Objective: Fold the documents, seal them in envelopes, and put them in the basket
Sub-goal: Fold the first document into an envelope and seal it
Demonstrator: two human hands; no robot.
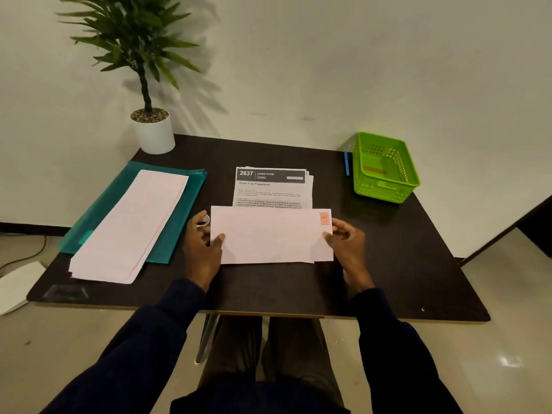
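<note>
A pale pink envelope (270, 236) with an orange stamp at its top right corner is held over the middle of the dark table (388, 249). My left hand (201, 249) grips its left end and my right hand (348, 243) grips its right end. Behind it lies a stack of printed documents (271, 188), its lower part hidden by the envelope. A pile of pink envelopes (131, 225) rests on a teal folder (179, 216) at the left. The green plastic basket (383, 167) stands at the back right corner.
A potted plant in a white pot (153, 131) stands at the back left corner. A blue pen (346, 164) lies beside the basket's left side. A small roll of tape (203, 219) sits just behind my left hand. The wall runs close behind the table.
</note>
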